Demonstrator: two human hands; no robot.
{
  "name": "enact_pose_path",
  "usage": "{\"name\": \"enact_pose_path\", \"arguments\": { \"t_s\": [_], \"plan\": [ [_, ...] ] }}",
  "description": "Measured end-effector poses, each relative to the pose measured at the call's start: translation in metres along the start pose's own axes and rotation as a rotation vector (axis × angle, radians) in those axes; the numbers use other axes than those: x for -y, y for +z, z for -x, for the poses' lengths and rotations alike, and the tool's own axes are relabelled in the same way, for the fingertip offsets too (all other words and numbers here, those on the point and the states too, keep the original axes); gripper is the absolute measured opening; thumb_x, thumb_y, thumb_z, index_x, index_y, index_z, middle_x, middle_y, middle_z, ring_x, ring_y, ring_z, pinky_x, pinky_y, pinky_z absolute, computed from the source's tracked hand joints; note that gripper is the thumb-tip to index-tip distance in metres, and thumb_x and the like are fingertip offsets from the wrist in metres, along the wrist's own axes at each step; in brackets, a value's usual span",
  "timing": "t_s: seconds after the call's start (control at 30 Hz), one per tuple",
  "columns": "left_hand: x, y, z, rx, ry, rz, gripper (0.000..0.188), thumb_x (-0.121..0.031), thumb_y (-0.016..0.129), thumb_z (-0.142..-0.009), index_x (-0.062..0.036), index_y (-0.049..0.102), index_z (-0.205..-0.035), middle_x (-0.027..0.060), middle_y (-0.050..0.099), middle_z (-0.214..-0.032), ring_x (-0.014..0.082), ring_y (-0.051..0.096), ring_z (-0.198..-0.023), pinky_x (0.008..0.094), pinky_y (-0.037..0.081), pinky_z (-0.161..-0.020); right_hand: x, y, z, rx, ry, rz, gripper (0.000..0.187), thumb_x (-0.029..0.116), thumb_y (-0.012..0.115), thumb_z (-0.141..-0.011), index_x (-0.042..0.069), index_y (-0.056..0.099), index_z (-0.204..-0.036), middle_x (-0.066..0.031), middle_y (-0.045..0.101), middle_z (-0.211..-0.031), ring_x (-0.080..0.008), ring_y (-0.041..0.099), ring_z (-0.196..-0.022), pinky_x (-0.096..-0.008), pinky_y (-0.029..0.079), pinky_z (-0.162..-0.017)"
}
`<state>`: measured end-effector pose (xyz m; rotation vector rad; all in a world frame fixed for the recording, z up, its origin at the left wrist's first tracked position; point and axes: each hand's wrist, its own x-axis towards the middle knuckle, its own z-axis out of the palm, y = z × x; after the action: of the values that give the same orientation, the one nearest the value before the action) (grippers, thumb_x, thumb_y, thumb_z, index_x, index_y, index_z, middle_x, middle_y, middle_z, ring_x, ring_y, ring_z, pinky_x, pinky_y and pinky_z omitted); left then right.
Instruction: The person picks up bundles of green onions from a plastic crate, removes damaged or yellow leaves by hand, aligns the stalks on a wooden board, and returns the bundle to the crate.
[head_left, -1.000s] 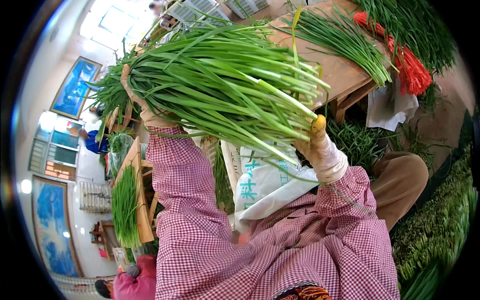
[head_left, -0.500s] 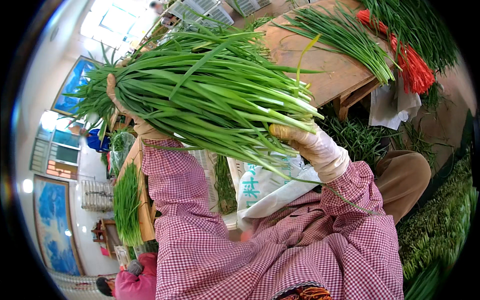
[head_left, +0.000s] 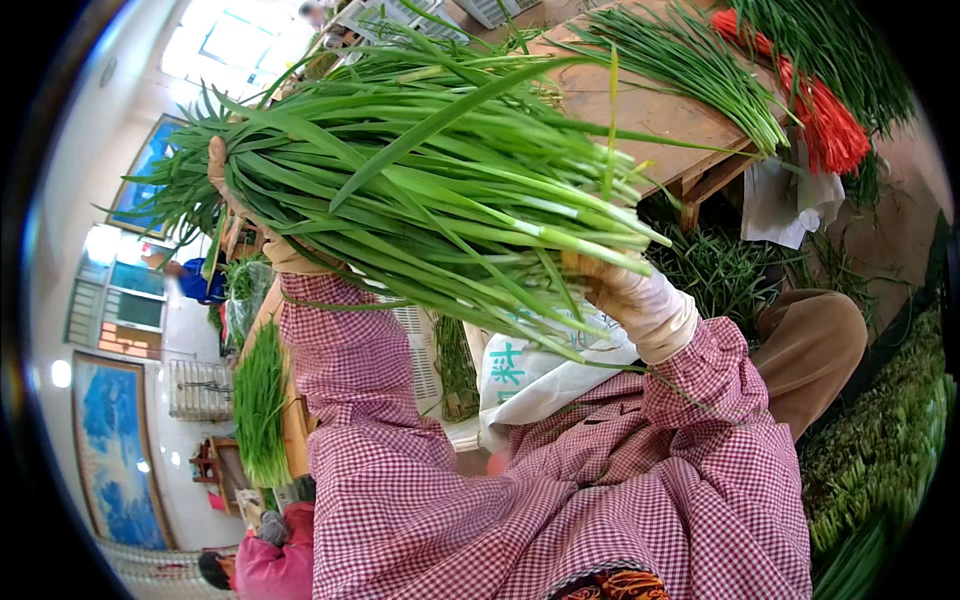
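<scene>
A large bunch of garlic chives [head_left: 420, 170] lies across both my hands, held up in front of me. The leafy tips spread to the left and the pale stem ends point right. My left hand [head_left: 222, 178], in a light glove, is closed around the leafy end, its fingers partly buried in leaves. Beneath the stem ends is my right hand [head_left: 640, 300], also gloved, closed against them; its fingers are mostly covered by stems and blurred. One long loose leaf hangs over my right sleeve [head_left: 705, 375]. A white printed sack [head_left: 550, 370] lies below the bunch, near my lap.
A wooden table [head_left: 660, 120] at the far right bears a smaller chive bunch [head_left: 690, 80] and red ties [head_left: 830, 130]. Loose greens [head_left: 715, 275] lie below it. More chives [head_left: 262, 400] rest on a bench at left. Another person [head_left: 275, 555] sits at lower left; stacked greens [head_left: 880, 440] fill the right.
The stem ends have shifted slightly to the right and blur with motion. My right fingers have moved farther behind the stems. A broad leaf across the top now stands out more.
</scene>
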<state>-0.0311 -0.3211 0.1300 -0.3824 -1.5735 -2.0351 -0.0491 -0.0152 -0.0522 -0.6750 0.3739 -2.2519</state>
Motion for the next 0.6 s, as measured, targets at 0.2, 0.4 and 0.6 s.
{"name": "enact_pose_path", "arguments": {
  "t_s": [0.2, 0.4, 0.6],
  "plan": [
    [0.006, 0.011, 0.001, 0.076, -0.072, 0.141, 0.037, -0.033, 0.045, -0.08, 0.0014, 0.05, -0.094, 0.0219, 0.052, -0.099, 0.0323, 0.052, -0.091, 0.0438, 0.047, -0.075, 0.007, 0.008, 0.006, 0.009, -0.061, 0.321, 0.044, 0.005, 0.06, -0.073, 0.004, 0.044, -0.114, -0.0106, 0.051, -0.109, -0.0194, 0.051, -0.097, -0.0332, 0.044, -0.083],
    [-0.012, 0.013, 0.002, 0.197, -0.237, 0.168, 0.039, -0.033, 0.042, -0.081, 0.0024, 0.05, -0.095, 0.0248, 0.051, -0.098, 0.0332, 0.052, -0.091, 0.0438, 0.046, -0.075, 0.012, 0.022, -0.003, 0.03, -0.069, 0.505, 0.042, 0.004, 0.062, -0.072, 0.005, 0.047, -0.112, -0.0085, 0.052, -0.107, -0.0164, 0.051, -0.096, -0.0301, 0.043, -0.082],
    [0.0, 0.032, 0.01, 0.116, -0.146, 0.096, 0.039, -0.034, 0.041, -0.08, -0.002, 0.046, -0.103, 0.0178, 0.05, -0.104, 0.0334, 0.051, -0.095, 0.045, 0.044, -0.081, 0.01, 0.013, 0.001, -0.065, -0.037, 0.108, 0.032, 0.006, 0.059, -0.074, 0.003, 0.052, -0.105, -0.0078, 0.057, -0.099, -0.0166, 0.053, -0.092, -0.0287, 0.043, -0.081]
  ]
}}
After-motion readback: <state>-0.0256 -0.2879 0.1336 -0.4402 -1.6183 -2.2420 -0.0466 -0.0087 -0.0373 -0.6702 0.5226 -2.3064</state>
